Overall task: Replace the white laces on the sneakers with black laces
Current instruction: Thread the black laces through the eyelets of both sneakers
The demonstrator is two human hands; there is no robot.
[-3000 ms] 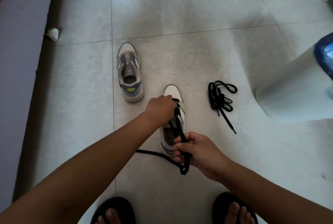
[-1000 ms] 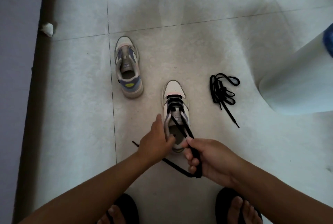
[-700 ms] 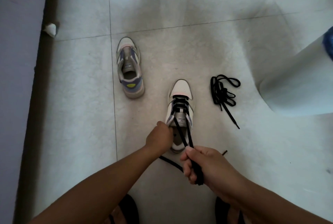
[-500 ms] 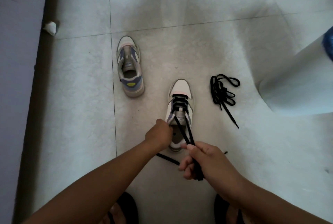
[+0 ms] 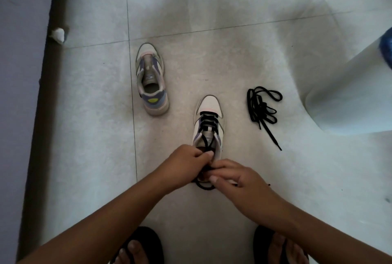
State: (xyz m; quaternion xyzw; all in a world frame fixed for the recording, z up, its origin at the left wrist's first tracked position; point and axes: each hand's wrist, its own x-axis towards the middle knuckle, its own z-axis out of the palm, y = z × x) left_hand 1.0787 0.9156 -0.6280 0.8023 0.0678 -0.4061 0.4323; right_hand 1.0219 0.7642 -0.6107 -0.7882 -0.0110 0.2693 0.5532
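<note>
At frame centre, the left hand (image 5: 186, 164) and right hand (image 5: 235, 176) both pinch the black lace (image 5: 207, 120) over the near sneaker (image 5: 209, 124). A slipped pinch could loosen the crossings; the spare lace (image 5: 262, 108) lies to the right.

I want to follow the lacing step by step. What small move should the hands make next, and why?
Probably cross the two lace ends and tie them. The black lace already fills the near sneaker, and the left hand and right hand both pinch its ends at the collar. The far sneaker has no lace yet.
</note>
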